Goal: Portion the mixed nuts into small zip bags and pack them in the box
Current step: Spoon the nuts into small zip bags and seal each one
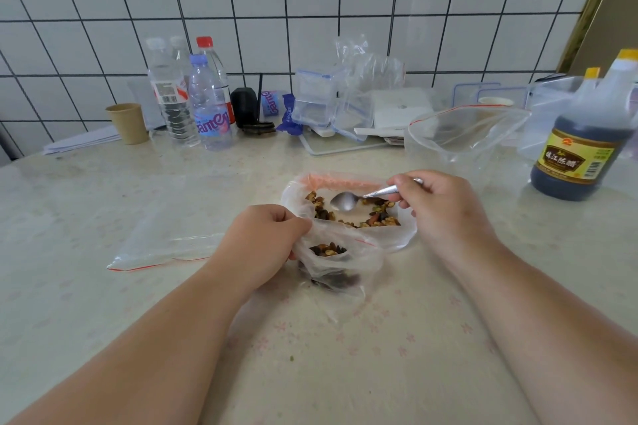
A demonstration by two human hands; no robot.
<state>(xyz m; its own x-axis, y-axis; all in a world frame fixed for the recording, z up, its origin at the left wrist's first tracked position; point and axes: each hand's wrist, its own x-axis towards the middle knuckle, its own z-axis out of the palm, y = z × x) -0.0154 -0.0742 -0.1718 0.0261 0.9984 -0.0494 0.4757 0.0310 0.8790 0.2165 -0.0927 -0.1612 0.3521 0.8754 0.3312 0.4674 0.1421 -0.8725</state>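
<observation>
At the lower left of the frame an empty zip bag (165, 248) lies flat on the table (103, 321). Near the centre, the left hand (266, 241) pinches with curled fingers the mouth of a small zip bag (336, 260) with some nuts inside. Just above it the big bag of mixed nuts (352, 214) is open. To the right, the right hand (435, 203) has fingers clamped on a spoon (345, 200), its bowl over the nuts. At the far right stands a dark vinegar bottle (583, 145).

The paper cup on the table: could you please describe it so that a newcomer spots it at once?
Look along the white tiled wall to the left end of the table. Just left of the cluster of clear water bottles stands the paper cup, upright. It alone there is short, tan and opaque.
</observation>
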